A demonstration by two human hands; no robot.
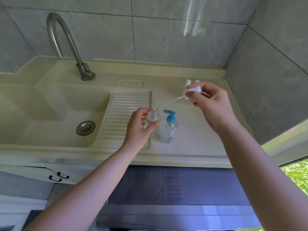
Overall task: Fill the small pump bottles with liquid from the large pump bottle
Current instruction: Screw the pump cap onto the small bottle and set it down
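The large pump bottle [168, 130], clear with a blue pump head, is seen upright on the cream bench [191, 147], near its front edge. Just left of it, an uncapped small pump bottle [153, 117] is gripped between thumb and curled fingers of the left hand [139, 129]. Bare bench lies to the right of the large bottle. Farther back and right, a white pump cap [194, 89] with its dip tube is pinched by the right hand [215, 104], raised above the bench. Behind it, more small bottles [190, 84] are partly hidden and blurred. The sink [63, 105] and faucet [66, 45] are placed at left.
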